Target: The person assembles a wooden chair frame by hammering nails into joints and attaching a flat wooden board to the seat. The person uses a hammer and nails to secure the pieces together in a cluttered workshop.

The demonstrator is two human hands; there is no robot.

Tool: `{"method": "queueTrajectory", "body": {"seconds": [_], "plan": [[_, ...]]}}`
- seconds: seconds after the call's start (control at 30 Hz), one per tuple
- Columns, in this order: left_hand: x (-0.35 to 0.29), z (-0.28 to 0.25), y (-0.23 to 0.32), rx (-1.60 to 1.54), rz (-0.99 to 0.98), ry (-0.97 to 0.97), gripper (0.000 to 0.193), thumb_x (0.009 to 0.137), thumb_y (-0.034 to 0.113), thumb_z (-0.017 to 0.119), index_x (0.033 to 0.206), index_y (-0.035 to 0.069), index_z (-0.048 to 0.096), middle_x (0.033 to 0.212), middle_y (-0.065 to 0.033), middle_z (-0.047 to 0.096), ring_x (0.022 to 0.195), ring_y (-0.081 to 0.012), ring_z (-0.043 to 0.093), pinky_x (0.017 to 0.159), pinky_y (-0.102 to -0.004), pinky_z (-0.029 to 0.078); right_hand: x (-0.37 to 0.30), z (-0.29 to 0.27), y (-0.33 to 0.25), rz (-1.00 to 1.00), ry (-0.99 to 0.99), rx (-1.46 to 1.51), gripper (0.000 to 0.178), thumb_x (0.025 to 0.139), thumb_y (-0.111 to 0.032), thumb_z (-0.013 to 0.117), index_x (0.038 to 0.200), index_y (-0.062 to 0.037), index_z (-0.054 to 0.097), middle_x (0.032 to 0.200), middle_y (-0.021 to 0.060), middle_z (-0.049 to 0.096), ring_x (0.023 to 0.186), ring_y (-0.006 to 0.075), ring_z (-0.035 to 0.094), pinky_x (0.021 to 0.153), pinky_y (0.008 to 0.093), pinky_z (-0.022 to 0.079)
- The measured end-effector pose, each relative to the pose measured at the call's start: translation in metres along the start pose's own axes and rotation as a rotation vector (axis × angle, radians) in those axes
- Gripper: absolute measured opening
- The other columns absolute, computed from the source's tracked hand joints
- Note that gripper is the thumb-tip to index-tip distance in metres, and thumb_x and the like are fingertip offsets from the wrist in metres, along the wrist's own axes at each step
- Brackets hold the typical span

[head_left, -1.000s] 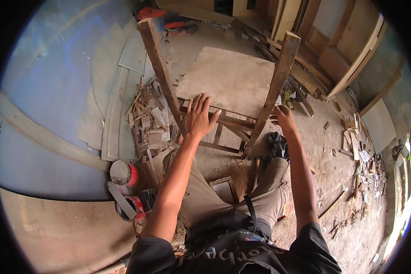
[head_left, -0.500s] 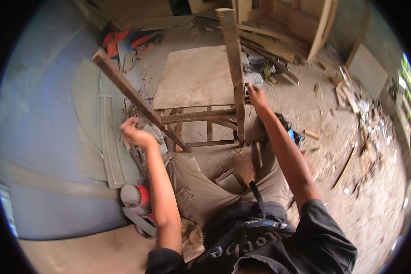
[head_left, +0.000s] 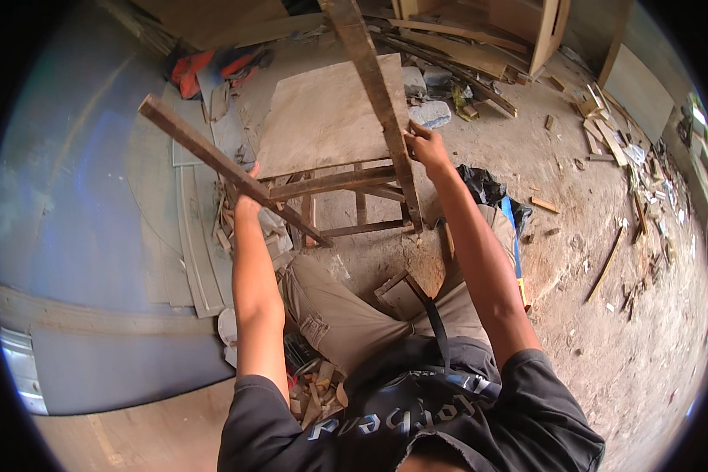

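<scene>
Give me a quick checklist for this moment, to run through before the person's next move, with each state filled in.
1. Left hand at the left post: ok.
2. Right hand at the right post: ok, at its outer side.
3. Left hand's grip firm: cannot tell; the post partly hides it.
4. Crossbar spanning both posts: ok.
5. Floor free of scraps: not ok; wood scraps lie to the right.
6. Posts sound at their joints: cannot tell from this view.

My black shirt (head_left: pixel 429 385) carries at least 1 word in pale letters (head_left: pixel 376 425), upside down as I look.
</scene>
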State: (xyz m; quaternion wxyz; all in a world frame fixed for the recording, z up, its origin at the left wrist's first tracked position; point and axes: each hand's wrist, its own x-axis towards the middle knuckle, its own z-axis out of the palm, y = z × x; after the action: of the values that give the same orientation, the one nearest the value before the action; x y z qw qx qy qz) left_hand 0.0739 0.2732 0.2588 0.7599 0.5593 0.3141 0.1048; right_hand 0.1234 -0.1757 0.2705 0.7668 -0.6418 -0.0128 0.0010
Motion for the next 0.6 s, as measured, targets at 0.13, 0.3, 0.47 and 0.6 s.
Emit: {"method": "queueTrajectory", "body": {"seconds": [0.13,0.3,0.47,0.6], "plan": [[-0.008,-0.021,0.006,0.098,0.034,-0.116,0.062,0.085,0.038,0.072,0.134,0.01,0.048,0.132,-0.0108,0.053,0.116,-0.0275,0.052,0.091,-0.0471,0.044,0.014,-0.011,0.009,0.004,-0.016,-0.037,0.054,0.085,-0.019,0.07,0.13,0.0061,0.054,0.123,0.0173,0.063,0.107,0.0183,0.06,0.092,0.0281,0.045],[-0.082,0.003,0.003,0.204,0.021,-0.099,0.041,0.102,0.039,0.032,0.125,0.01,0.05,0.126,-0.009,0.053,0.115,-0.0267,0.051,0.096,-0.0519,0.043,0.001,-0.032,0.003,0.037,-0.026,-0.152,0.034,0.08,-0.009,0.067,0.11,0.0077,0.066,0.097,0.0124,0.069,0.079,0.017,0.063,0.068,0.0306,0.049],[-0.078,-0.019,-0.001,0.19,0.039,-0.155,0.033,0.099,0.027,0.032,0.115,0.011,0.055,0.109,-0.0056,0.059,0.102,-0.0232,0.055,0.088,-0.0527,0.043,-0.006,-0.019,-0.015,0.161,-0.093,-0.019,0.021,0.08,-0.003,0.062,0.098,0.0061,0.065,0.087,0.0097,0.066,0.075,0.0162,0.063,0.062,0.0308,0.05],[-0.096,-0.002,0.0,0.209,0.059,-0.211,0.054,0.101,0.048,0.025,0.128,0.008,0.049,0.127,-0.0097,0.055,0.116,-0.0252,0.05,0.1,-0.0536,0.034,0.002,-0.033,-0.024,0.25,-0.079,0.072,0.018,0.084,-0.003,0.059,0.1,0.0025,0.063,0.089,0.0092,0.065,0.075,0.0176,0.063,0.063,0.0317,0.053]]}}
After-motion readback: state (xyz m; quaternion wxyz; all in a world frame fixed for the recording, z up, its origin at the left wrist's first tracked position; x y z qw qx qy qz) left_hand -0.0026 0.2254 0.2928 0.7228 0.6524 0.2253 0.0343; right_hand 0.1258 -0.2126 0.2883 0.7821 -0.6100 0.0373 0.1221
